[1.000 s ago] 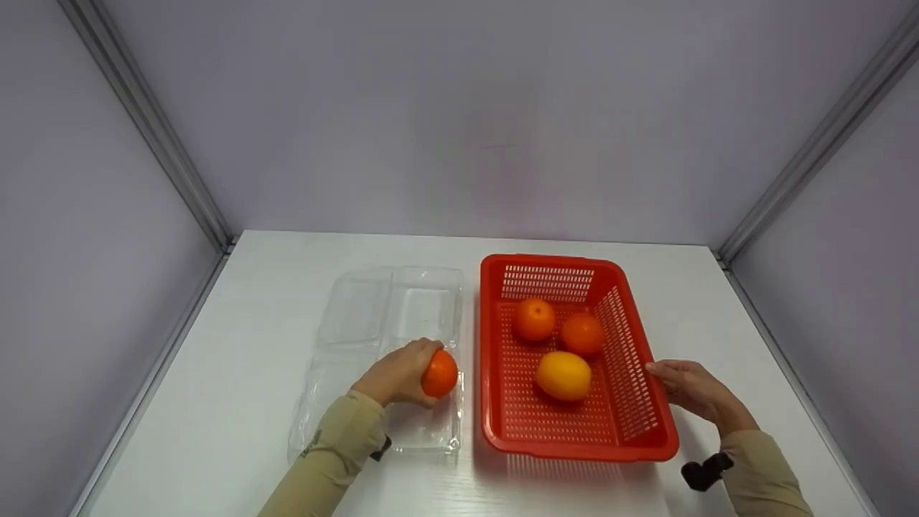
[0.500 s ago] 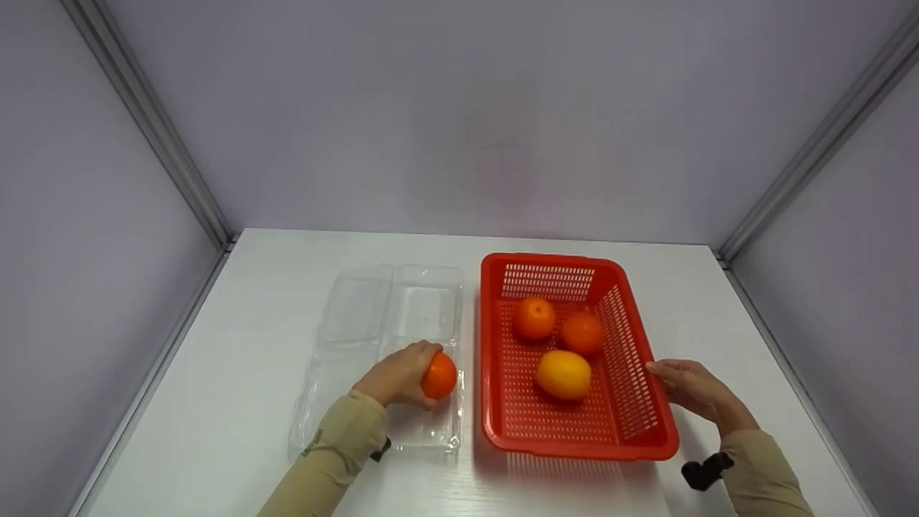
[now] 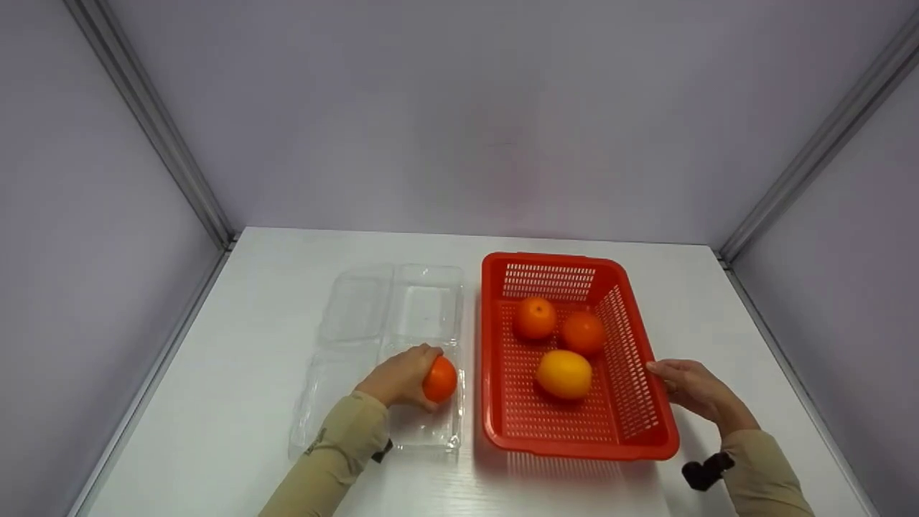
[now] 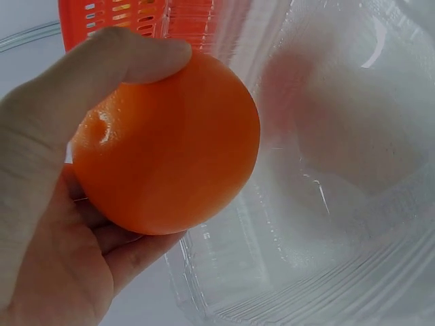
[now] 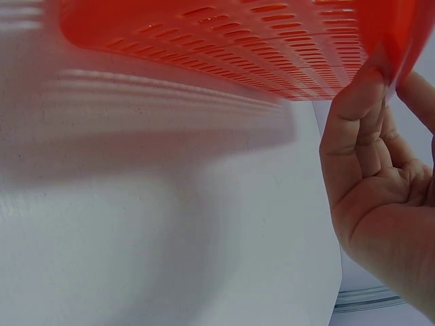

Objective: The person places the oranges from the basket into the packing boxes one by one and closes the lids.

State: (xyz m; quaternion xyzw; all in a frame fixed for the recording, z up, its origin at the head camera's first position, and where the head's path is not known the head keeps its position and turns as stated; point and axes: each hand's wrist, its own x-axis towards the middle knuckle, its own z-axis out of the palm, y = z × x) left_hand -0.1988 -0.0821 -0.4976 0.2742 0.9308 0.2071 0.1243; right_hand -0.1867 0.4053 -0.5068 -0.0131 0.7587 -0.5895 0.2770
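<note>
My left hand (image 3: 403,376) grips an orange (image 3: 440,379), thumb on one side and fingers round the other, over the near right part of a clear plastic container (image 3: 425,309). In the left wrist view the orange (image 4: 170,146) fills the palm side of the hand, close over the clear container's wall. With thumb and fingers, my right hand (image 3: 693,388) pinches the right rim of a red plastic basket (image 3: 488,359). The right wrist view shows the fingers (image 5: 350,129) curled up under that rim. Inside the basket lie two oranges (image 3: 535,318) and a yellow-orange fruit (image 3: 564,375).
The clear container has a second half (image 3: 355,309) spread to the left, with shallow compartments. Both stand on a white table (image 3: 251,301). Pale panels (image 3: 459,122) with grey metal corner posts (image 3: 158,129) enclose the back and sides.
The left hand and its orange have sunk slightly lower in the head view, toward the near part of the container. The right hand stays on the basket rim.
</note>
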